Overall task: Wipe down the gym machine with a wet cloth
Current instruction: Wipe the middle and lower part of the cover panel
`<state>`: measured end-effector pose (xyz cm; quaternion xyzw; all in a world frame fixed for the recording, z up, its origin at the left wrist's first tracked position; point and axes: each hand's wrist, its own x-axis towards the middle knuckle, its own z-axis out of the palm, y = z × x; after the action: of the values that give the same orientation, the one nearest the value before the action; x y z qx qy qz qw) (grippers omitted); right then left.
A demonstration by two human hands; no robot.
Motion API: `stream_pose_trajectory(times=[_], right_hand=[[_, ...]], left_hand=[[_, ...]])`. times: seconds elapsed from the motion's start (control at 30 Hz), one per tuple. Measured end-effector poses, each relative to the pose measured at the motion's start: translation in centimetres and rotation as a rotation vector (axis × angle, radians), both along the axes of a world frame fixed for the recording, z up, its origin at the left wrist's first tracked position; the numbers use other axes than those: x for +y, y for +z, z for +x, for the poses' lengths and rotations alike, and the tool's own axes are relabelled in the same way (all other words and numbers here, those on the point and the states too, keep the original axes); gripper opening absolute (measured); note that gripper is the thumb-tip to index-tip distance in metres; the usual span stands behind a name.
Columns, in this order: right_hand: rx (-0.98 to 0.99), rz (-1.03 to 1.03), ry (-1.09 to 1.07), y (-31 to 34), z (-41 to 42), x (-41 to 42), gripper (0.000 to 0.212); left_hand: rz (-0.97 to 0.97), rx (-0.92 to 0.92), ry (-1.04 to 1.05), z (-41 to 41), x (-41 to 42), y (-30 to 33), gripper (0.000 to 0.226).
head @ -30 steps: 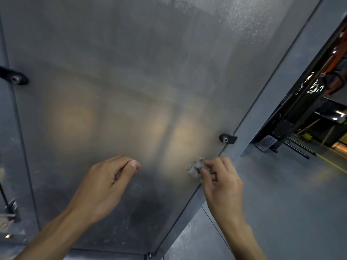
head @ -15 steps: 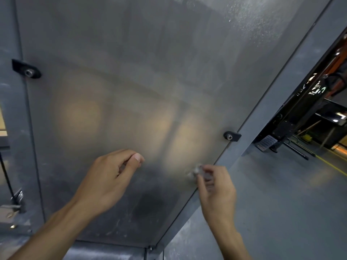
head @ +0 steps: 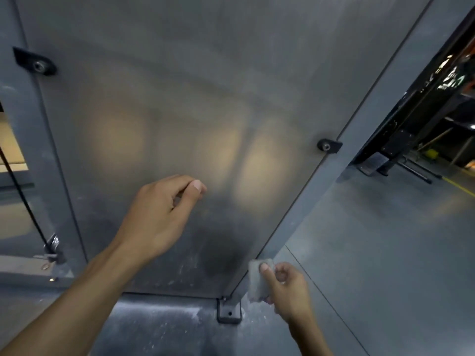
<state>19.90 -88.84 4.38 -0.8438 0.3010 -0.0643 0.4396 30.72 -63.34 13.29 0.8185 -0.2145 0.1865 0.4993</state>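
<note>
Two hands low, my right hand (head: 288, 289) pinching cloth (head: 257, 281) at panel's (head: 180, 98) near-right edge, left hand (head: 159, 214) loosely curled, holding nothing, bare floor (head: 385, 253) right.

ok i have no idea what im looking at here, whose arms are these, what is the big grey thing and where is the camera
The camera is worn on a person's head and looks forward and down, so the two bare arms are that person's own. There is only this one view.

The big grey thing is a dull metal panel on a gym machine, set in a grey frame. Black bolted clips hold it at the edges. The pale blotches on it look like blurry reflections of lights. Near its bottom edge there is a dark smudge.

The right hand pinches a small grey cloth low down, at the frame's bottom corner beside a small black foot plate. White specks lie on the floor there.

The left hand is up in front of the panel with loosely curled fingers and holds nothing. Whether it touches the panel, I cannot tell.
</note>
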Motion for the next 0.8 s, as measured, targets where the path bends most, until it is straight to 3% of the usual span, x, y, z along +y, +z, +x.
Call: stream_pose_trajectory(times=[0.1, 0.23, 0.33, 0.4, 0.57, 0.8], right_hand=[[0.06, 0.288, -0.054, 1.3, -0.6, 0.8, 0.041], [-0.002, 0.843, -0.171, 3.0, -0.8, 1.7, 0.029], [-0.092, 1.033, -0.236, 3.8, -0.3, 2.0, 0.033], [-0.196, 1.053, -0.301, 4.9, 0.3, 2.4, 0.029], [-0.422, 0.882, -0.313, 8.2, 3.2, 2.9, 0.023], [-0.642, 0.907, -0.307, 9.2, 6.1, 3.5, 0.02]], left_hand=[[-0.001, 0.022, -0.003, 0.2, 0.3, 0.3, 0.034], [-0.036, 0.043, -0.041, 0.5, 0.5, -0.2, 0.042], [-0.044, 0.04, -0.047, 0.7, 0.4, -0.6, 0.043], [-0.042, 0.041, -0.058, 0.8, 0.2, -0.8, 0.044], [-0.034, 0.035, -0.067, 0.8, 0.1, -0.8, 0.04], [-0.028, 0.044, -0.049, 0.8, 0.3, -0.6, 0.039]])
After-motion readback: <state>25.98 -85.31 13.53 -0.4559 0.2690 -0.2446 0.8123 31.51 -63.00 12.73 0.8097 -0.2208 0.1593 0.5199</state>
